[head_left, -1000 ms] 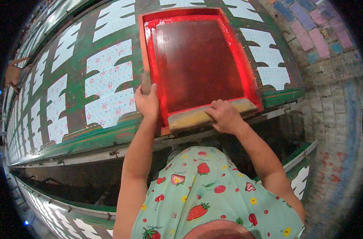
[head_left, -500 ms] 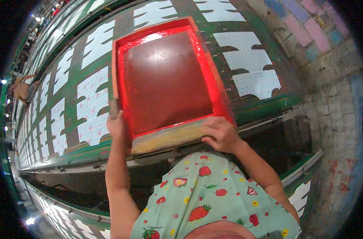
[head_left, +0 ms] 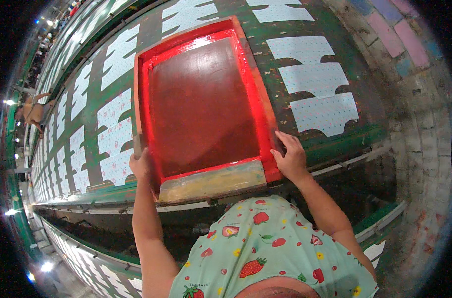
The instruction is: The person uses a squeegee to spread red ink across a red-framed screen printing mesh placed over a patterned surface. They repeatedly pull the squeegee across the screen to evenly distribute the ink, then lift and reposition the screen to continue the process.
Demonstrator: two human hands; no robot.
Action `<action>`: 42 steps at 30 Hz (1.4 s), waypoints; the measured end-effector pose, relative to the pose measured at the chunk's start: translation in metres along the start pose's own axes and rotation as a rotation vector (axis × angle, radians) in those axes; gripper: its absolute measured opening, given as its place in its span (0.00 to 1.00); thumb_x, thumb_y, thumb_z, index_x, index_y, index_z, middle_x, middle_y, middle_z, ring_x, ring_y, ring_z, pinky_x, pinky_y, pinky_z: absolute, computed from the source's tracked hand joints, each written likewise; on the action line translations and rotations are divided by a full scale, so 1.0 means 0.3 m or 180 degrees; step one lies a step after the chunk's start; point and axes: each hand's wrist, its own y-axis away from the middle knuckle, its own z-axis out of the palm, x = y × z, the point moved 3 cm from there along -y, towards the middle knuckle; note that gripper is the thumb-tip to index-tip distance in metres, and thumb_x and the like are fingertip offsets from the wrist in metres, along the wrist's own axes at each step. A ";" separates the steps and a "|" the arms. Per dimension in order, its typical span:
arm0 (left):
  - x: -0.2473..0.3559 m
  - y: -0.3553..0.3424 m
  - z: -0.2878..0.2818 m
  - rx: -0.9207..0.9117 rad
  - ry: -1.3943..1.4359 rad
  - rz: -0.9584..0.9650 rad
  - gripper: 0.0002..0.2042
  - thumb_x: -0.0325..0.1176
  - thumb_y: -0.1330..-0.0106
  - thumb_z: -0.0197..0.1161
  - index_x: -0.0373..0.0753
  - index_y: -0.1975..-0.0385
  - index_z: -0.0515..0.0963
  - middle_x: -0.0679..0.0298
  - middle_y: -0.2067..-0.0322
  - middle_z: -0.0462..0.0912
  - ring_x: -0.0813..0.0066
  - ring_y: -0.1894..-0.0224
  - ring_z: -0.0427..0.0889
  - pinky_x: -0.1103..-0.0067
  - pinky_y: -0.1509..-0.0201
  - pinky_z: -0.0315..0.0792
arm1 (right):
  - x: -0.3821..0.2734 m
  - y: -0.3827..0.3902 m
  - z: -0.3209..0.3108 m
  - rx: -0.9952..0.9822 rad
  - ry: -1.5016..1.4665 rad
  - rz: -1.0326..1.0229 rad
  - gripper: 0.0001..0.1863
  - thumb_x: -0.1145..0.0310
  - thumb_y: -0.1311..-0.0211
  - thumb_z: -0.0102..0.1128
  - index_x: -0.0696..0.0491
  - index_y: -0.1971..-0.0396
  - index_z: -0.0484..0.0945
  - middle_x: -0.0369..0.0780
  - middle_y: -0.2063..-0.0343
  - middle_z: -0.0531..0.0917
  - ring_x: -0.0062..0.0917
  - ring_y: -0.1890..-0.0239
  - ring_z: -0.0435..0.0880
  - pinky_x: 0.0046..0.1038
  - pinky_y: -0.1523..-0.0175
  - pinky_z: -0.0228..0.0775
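A large red-framed printing screen (head_left: 201, 104) lies flat on the long green table (head_left: 335, 144), covering one fabric piece. A wooden squeegee (head_left: 211, 182) rests across the screen's near end. My left hand (head_left: 142, 166) grips the screen's near left corner. At the near right corner my right hand (head_left: 289, 156) holds the frame's edge. Red ink coats the mesh and the inner frame.
White dotted fabric pieces (head_left: 313, 79) lie in rows along the table, to the right and left (head_left: 112, 124) of the screen. A second long table (head_left: 82, 258) runs below. Another person (head_left: 32, 111) stands far off at the left. A painted brick wall (head_left: 424, 124) rises at the right.
The screen has shifted left along the table by one fabric piece. My right hand left the squeegee and took the frame's right corner.
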 end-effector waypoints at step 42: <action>0.776 0.796 0.676 -0.0277 0.1060 0.0125 0.21 0.40 0.37 0.86 0.28 0.59 0.84 0.57 0.65 0.90 0.69 0.63 0.85 0.68 0.54 0.80 | 0.897 -0.201 -0.840 0.0869 -0.0094 0.0681 0.31 0.88 0.48 0.62 0.55 0.42 0.90 0.44 0.51 0.91 0.33 0.49 0.91 0.33 0.43 0.83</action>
